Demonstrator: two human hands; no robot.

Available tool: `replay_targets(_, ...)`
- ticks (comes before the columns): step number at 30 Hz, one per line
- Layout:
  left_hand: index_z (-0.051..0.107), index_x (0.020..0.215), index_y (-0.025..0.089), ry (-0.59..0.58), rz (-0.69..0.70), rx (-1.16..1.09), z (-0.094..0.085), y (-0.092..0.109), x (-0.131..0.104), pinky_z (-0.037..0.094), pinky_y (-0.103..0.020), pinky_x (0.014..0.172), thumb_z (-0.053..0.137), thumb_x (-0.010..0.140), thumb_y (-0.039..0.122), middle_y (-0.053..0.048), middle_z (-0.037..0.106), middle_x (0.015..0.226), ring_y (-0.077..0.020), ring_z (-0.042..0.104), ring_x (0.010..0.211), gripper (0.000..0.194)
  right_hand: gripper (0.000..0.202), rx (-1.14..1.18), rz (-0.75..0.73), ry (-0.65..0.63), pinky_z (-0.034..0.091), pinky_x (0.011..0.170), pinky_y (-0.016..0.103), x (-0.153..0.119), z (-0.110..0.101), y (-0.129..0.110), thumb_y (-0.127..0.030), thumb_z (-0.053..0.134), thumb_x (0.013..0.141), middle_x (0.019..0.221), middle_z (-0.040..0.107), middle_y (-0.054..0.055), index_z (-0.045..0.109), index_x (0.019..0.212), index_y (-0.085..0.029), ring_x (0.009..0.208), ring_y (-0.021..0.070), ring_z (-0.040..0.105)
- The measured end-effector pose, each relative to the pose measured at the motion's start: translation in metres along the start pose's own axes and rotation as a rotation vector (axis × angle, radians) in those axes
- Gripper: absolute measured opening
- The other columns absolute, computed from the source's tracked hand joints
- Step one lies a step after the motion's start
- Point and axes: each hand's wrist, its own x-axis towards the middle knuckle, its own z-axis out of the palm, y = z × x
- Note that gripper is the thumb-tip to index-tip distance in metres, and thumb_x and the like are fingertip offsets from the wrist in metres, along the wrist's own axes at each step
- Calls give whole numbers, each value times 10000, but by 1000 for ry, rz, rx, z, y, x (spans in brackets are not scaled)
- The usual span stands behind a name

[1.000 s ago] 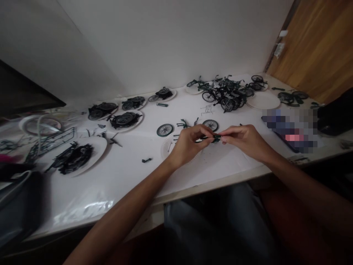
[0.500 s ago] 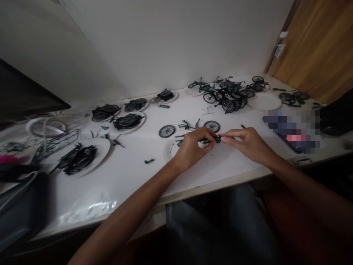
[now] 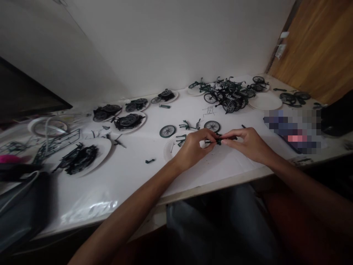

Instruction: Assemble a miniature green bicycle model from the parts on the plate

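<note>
I had the left hand [image 3: 193, 147] and the right hand [image 3: 249, 144] fingertip to fingertip, pinched almost closed on one small dark green part [image 3: 218, 141]. The thumb and index finger of each gripped it from its own side, above the near part of the tabletop [image 3: 165, 180]; the part was too small on my feed for me to make out its shape.

Partly hidden by the left hand, a white paper plate [image 3: 168, 147] held a few thin green pieces. Just beyond the hands I saw a loose spoked wheel [image 3: 212, 126], with a second wheel [image 3: 167, 131] farther left and a slender green piece [image 3: 187, 125] between them. A small black piece [image 3: 150, 161] lay alone to the left of the plate. Behind everything, a cluster of miniature bicycles [image 3: 228, 96] stood crowded together near the wall [image 3: 165, 44].
</note>
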Motion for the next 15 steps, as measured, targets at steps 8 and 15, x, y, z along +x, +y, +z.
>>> replay_targets(8,631,932,172,-47,188,99,1,-6,1,549,-322,862,586,952,165,-101,683,1080,-179,673,1004,50,185,-87,-66,55,507,868,397,0,7,7,-387,763,766,899,768,27,749,859,-228,864,232,698)
replay_targets(15,610,950,176,-47,354,547,-8,-8,5,492,-379,904,527,974,146,-94,709,1085,-209,663,1041,91,130,-218,-227,171,418,994,470,0,7,8,-309,752,782,977,767,30,695,870,-231,972,255,689)
